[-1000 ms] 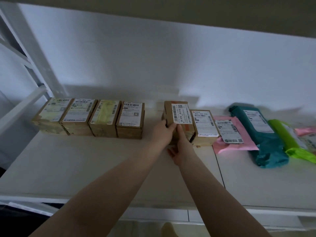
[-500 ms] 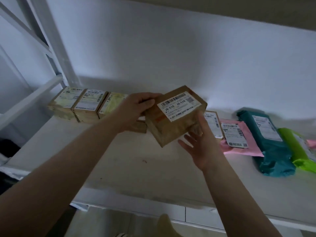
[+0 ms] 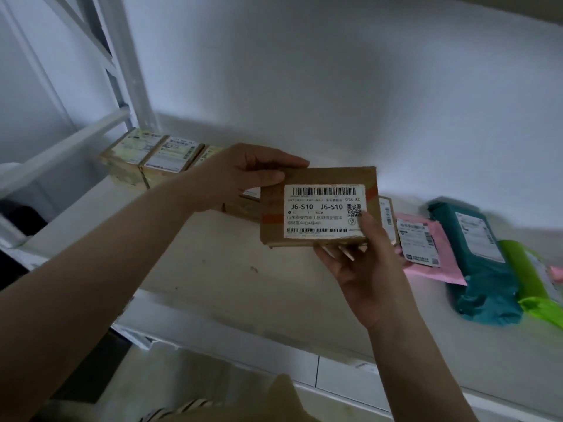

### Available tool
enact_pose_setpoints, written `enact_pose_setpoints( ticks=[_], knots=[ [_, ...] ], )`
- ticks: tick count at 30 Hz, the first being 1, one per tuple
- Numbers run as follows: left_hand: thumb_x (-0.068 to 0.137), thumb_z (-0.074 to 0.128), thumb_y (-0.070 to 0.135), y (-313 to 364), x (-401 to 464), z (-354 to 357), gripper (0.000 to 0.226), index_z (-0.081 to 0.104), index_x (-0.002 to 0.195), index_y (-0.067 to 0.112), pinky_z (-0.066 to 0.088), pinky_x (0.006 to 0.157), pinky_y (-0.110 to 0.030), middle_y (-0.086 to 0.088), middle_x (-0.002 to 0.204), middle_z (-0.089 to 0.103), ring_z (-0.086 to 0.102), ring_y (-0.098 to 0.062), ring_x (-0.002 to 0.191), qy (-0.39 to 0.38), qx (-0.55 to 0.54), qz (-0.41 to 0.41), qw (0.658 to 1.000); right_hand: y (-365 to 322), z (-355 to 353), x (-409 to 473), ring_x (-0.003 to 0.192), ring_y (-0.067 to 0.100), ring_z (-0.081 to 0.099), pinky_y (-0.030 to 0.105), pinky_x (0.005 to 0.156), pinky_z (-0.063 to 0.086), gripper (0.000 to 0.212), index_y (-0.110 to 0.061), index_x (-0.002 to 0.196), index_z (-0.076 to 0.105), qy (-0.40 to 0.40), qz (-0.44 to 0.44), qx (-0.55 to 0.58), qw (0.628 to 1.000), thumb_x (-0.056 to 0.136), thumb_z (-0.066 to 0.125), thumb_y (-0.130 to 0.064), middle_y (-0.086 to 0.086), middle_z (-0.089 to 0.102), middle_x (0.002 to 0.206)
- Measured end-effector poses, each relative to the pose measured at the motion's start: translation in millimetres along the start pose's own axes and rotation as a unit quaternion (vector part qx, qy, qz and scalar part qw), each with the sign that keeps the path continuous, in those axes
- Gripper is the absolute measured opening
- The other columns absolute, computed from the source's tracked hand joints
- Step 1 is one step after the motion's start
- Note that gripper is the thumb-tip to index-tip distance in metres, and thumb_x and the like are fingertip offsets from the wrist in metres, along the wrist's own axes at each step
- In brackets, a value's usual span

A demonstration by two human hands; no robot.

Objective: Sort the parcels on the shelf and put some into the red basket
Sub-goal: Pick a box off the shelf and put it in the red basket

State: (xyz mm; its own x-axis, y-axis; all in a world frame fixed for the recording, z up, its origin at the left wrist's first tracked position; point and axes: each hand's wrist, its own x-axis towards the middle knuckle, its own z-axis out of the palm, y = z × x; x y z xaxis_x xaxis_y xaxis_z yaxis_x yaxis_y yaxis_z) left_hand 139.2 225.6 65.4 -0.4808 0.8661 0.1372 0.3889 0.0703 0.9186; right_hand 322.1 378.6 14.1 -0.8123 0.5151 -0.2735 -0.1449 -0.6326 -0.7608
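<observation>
Both hands [image 3: 304, 220] grip flat rectangular cardboard parcel [image 3: 316, 208].

Held parcel [image 3: 318, 205]: matt brown cardboard, white paper label, orange tape strips. Pink mailer [image 3: 432, 260], teal mailer [image 3: 481, 269], green mailer [image 3: 530, 284]: smooth plastic film, creased, slight sheen. Shelf [image 3: 231, 278]: white, matt, scuffed. Shelf frame [image 3: 131, 71]: white painted metal.

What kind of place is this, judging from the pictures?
Probably a parcel sorting or pickup room. A white shelf holds labelled cardboard boxes in a row and coloured mailer bags, and both hands hold a box with its shipping label, marked J6-S10, facing up.
</observation>
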Motion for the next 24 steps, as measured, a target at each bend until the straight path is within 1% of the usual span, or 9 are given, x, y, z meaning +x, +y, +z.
enact_pose_setpoints(
  ticks=[2,4,6,8,11,15,16,21,24],
  knots=[
    [0.095,0.054,0.013,-3,-4,6,0.034,0.06,0.127,0.023,0.052,0.092,-0.024,0.006,0.114,0.072,0.067,-0.011,0.107,0.023,-0.026,-0.008,0.999,6,-5,-6,0.108,0.025,0.067,0.049,0.099,0.052,0.036,-0.018,0.118,0.063,-0.016,-0.016,0.008,1.0,0.083,0.066,-0.026,0.006,0.073,0.103],
    [0.092,0.055,0.025,-5,-10,13,0.037,0.059,0.128,0.025,0.052,0.093,-0.026,0.001,0.115,0.072,0.067,-0.013,0.107,0.029,-0.064,-0.029,0.997,9,-9,-10,0.112,0.026,0.066,0.048,0.1,0.052,0.044,-0.018,0.126,0.059,-0.026,-0.029,0.021,0.999,0.083,0.066,-0.025,0.008,0.072,0.109],
    [0.09,0.056,0.03,-8,-17,21,0.038,0.058,0.128,0.027,0.053,0.09,-0.025,0.0,0.115,0.072,0.067,-0.014,0.108,0.015,-0.126,-0.044,0.991,10,-11,-15,0.113,0.026,0.065,0.047,0.098,0.053,0.052,-0.019,0.132,0.057,-0.033,-0.039,0.03,0.998,0.081,0.064,-0.025,0.008,0.071,0.112],
    [0.089,0.057,0.029,-11,-23,27,0.037,0.058,0.125,0.028,0.053,0.086,-0.024,0.002,0.114,0.072,0.067,-0.014,0.109,0.001,-0.171,-0.051,0.984,11,-13,-18,0.114,0.025,0.065,0.046,0.098,0.053,0.052,-0.019,0.132,0.056,-0.043,-0.048,0.027,0.998,0.081,0.064,-0.025,0.008,0.071,0.113],
    [0.088,0.061,0.026,-12,-28,33,0.042,0.054,0.129,0.031,0.055,0.088,-0.028,0.001,0.117,0.071,0.066,-0.016,0.111,0.005,-0.192,-0.062,0.979,12,-16,-23,0.114,0.024,0.065,0.045,0.097,0.054,0.05,-0.018,0.13,0.056,-0.05,-0.05,0.016,0.997,0.081,0.064,-0.024,0.007,0.071,0.113],
    [0.083,0.059,0.024,-10,-32,38,0.046,0.055,0.127,0.034,0.055,0.088,-0.029,0.001,0.117,0.071,0.066,-0.017,0.111,0.012,-0.209,-0.068,0.976,14,-20,-28,0.116,0.025,0.065,0.044,0.096,0.054,0.072,-0.015,0.14,0.05,-0.055,-0.042,0.023,0.997,0.073,0.073,-0.028,0.008,0.07,0.116],
    [0.083,0.059,0.023,-9,-33,39,0.045,0.055,0.126,0.034,0.056,0.087,-0.029,0.001,0.117,0.071,0.066,-0.017,0.111,0.014,-0.21,-0.068,0.975,14,-20,-29,0.115,0.025,0.065,0.044,0.096,0.054,0.072,-0.015,0.14,0.05,-0.058,-0.041,0.025,0.997,0.073,0.073,-0.028,0.008,0.07,0.116],
    [0.082,0.06,0.023,-7,-36,45,0.045,0.057,0.125,0.035,0.056,0.086,-0.028,0.002,0.115,0.072,0.067,-0.016,0.11,0.022,-0.214,-0.071,0.974,15,-26,-30,0.112,0.023,0.066,0.043,0.095,0.055,0.059,-0.017,0.138,0.052,-0.066,-0.038,0.029,0.997,0.081,0.064,-0.026,0.006,0.071,0.113],
    [0.08,0.061,0.023,-6,-39,48,0.042,0.059,0.12,0.036,0.056,0.084,-0.027,0.004,0.111,0.074,0.068,-0.015,0.107,0.028,-0.216,-0.074,0.973,14,-28,-32,0.112,0.023,0.066,0.042,0.094,0.056,0.059,-0.016,0.137,0.052,-0.065,-0.033,0.024,0.997,0.081,0.063,-0.027,0.006,0.071,0.113]
  ],
)
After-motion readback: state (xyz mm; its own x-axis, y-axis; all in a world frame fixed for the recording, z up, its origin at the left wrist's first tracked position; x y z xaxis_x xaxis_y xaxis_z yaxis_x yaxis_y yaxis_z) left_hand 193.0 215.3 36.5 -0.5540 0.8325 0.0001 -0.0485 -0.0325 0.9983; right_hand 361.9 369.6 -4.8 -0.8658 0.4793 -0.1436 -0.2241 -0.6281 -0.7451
